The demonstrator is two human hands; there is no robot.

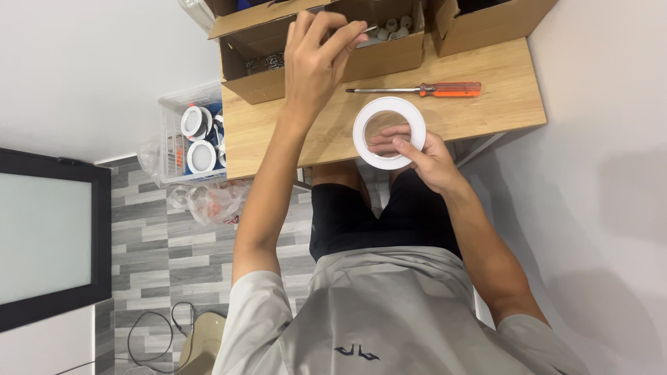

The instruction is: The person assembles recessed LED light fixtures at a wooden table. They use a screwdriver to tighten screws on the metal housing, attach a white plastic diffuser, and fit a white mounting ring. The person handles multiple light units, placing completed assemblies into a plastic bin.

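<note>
The left hand (pixel 316 59) was raised on an outstretched arm, fingers pinched together at the tips. The right hand (pixel 417 153) sat lower, elbow bent, fingers curled, thumb up.

Screwdriver (pixel 417 89) between boxes (pixel 389 42), ring (pixel 388 132)

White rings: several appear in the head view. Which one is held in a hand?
The white ring over the wooden table's near edge, gripped by the right hand; the others sit in the basket on the floor.
</note>
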